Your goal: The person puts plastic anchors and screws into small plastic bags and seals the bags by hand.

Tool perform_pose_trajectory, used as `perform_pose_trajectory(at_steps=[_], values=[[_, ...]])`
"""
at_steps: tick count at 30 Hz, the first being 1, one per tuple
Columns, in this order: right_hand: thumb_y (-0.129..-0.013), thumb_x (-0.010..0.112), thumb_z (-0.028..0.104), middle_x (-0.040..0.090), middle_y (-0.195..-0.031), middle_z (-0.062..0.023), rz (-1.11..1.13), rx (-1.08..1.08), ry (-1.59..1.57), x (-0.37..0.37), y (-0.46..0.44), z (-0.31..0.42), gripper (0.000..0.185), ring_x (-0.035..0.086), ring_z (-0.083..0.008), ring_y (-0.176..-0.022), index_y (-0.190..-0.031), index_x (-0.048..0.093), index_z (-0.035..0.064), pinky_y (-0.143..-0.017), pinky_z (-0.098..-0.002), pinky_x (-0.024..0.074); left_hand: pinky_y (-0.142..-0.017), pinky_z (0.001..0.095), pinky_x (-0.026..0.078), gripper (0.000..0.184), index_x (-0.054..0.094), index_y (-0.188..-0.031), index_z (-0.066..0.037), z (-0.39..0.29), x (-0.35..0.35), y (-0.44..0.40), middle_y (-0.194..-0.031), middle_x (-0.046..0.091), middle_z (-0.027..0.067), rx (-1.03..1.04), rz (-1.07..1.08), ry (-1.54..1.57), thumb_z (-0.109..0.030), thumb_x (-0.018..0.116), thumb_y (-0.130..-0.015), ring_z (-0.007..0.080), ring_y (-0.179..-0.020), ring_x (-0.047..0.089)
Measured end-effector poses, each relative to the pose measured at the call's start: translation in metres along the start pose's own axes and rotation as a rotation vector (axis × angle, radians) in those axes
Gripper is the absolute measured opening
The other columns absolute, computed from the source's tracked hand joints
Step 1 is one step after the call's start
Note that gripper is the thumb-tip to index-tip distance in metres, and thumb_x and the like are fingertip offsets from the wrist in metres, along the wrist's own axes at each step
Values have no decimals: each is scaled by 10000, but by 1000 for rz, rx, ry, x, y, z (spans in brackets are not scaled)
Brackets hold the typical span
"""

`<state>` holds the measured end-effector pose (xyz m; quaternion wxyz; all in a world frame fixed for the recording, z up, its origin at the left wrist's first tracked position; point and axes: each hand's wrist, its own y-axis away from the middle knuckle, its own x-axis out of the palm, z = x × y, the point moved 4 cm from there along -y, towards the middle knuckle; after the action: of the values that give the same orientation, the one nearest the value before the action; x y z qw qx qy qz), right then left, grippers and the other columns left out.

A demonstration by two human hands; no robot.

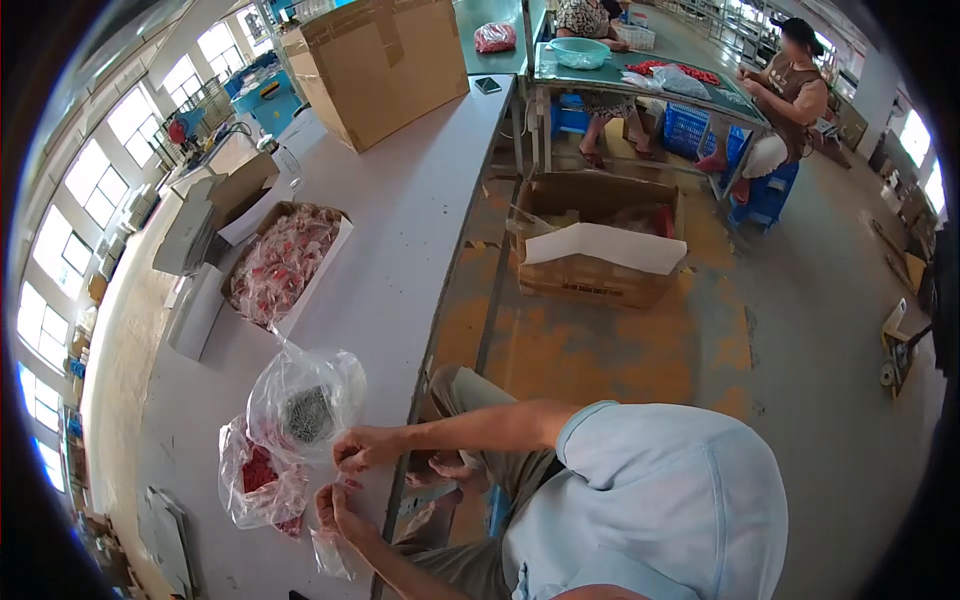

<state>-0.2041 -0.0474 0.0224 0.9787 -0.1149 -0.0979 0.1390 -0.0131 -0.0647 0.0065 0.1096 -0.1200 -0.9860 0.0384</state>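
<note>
My right hand [365, 448] is closed at the table's edge, fingers pinched together. Just below it in the head view, my left hand [345, 512] is closed too. Between them shows a small red piece [351, 484]; which hand grips it is hard to make out. Beside my right hand lies an open clear plastic bag [345, 375] with a heap of small grey metal parts [307, 413]. Next to that sits another clear bag [235, 490] with small red pieces [258, 468]. A small clear bag [330, 555] lies by my left hand.
On the table [400, 215] stand a box of bagged red items [285, 262], a large carton [385, 65], a bottle [283, 160] and a phone [487, 85]. An open carton [600, 280] rests on the floor. Two people sit at another table [620, 80] behind.
</note>
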Motion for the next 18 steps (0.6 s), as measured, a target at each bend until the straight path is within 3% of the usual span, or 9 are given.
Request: perform_pose_trajectory(at_steps=[2,5,9,11,14,16,18], values=[[-955,654,148,656,-799,0,-46,-79,104,-1,-1,-6,130,570,-83,-715,-948,649,18,-628,-270,456,-751,261,465,58,644,-976,-20,2,4,-2,-830,633,33,-7,4,24,-44,673,-932,136,-760,586],[-947,668,147,675,-814,-4,-93,-14,14,2,0,-6,121,589,-84,-731,-959,659,27,-642,-265,469,-761,276,465,64,647,-955,-20,2,0,0,-820,637,42,-14,-62,35,-38,686,-908,148,-778,592],[-938,685,140,728,-886,-20,75,21,220,7,-2,8,113,623,-85,-817,-958,680,28,-732,-272,506,-743,264,463,53,671,-911,-11,8,-8,-6,-810,642,21,-32,-5,-100,-52,698,-890,128,-769,592],[-945,678,119,743,-928,-26,129,-28,221,6,-7,-4,96,630,-88,-825,-965,689,26,-726,-277,510,-728,251,459,59,686,-926,-8,7,-11,-6,-818,655,18,-29,22,-80,-57,695,-896,108,-761,593],[-950,668,97,714,-869,-12,126,-14,173,4,-9,-14,82,605,-73,-753,-982,691,25,-665,-247,486,-722,240,462,77,691,-942,-5,3,-7,-6,-829,664,15,-33,-19,-42,-79,693,-918,94,-761,595],[-949,671,100,658,-794,1,116,244,105,-2,-4,-6,86,563,-54,-695,-994,689,30,-626,-223,454,-720,237,466,89,692,-941,-5,1,-4,-3,-835,665,10,-11,-26,-4,-93,692,-931,88,-763,596],[-952,665,110,637,-766,11,156,268,82,-5,1,16,81,552,-48,-674,-984,693,41,-599,-221,445,-700,241,478,99,695,-944,-7,-1,-4,-5,-836,662,0,5,-71,30,-106,690,-950,84,-752,594]])
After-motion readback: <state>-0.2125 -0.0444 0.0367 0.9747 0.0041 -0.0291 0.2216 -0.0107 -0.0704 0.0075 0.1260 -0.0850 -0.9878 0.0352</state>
